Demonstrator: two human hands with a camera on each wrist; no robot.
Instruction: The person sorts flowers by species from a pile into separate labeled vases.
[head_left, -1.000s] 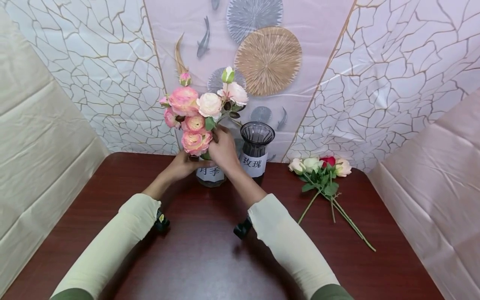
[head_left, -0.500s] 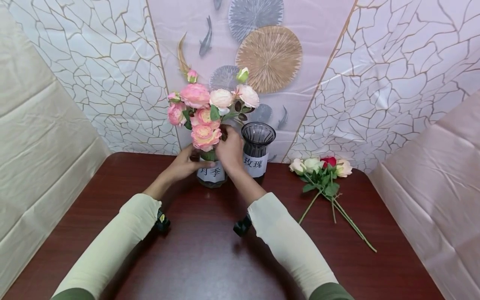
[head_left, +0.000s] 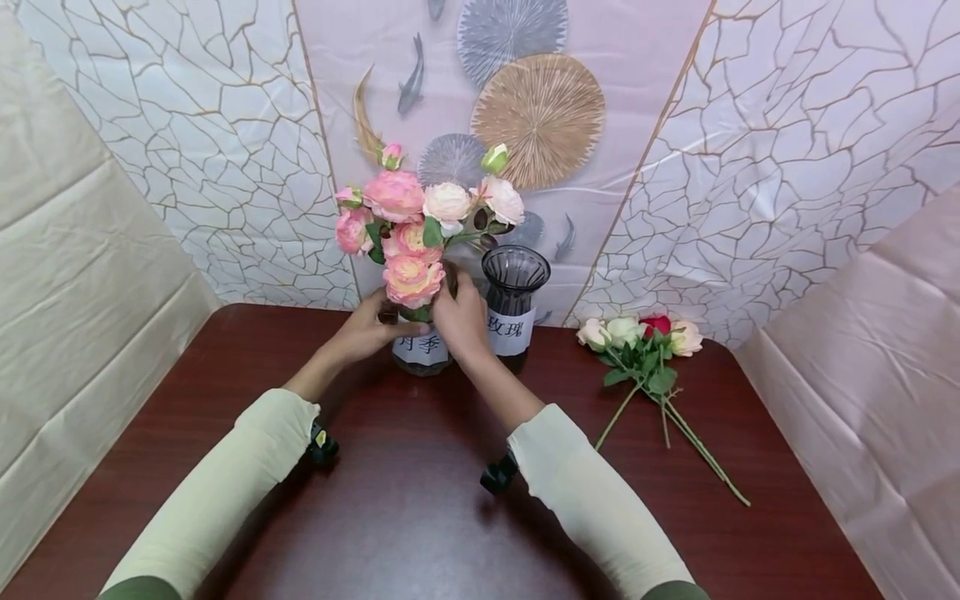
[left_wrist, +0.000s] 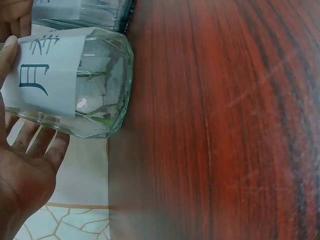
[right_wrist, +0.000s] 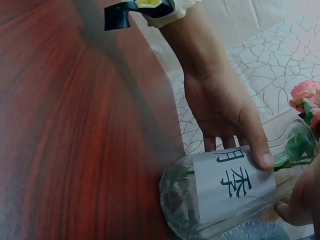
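A clear glass vase [head_left: 422, 354] with a white paper label stands upright on the table. My left hand [head_left: 360, 332] holds it from the left, thumb over the label and fingers behind, as the right wrist view shows. Pink flowers [head_left: 395, 197] and pale flowers [head_left: 447, 205] rise from its mouth, and green leaves show in its neck [right_wrist: 298, 145]. At the mouth's right side my right hand [head_left: 461, 317] has its fingers curled around the flower stems, though the grip is partly hidden. Stem ends are visible through the glass base [left_wrist: 102, 95] in the left wrist view.
Just right of the hands stands a dark glass vase [head_left: 516, 279] with its own white label. Several cut roses [head_left: 637, 342] lie on the red-brown table [head_left: 390, 500] to the right. A patterned backdrop [head_left: 240, 167] borders the table's far edge.
The flowers have shifted right, then slightly farther right and down. My right hand moved right with them and then lowered a little. My left hand has stayed on the clear vase.
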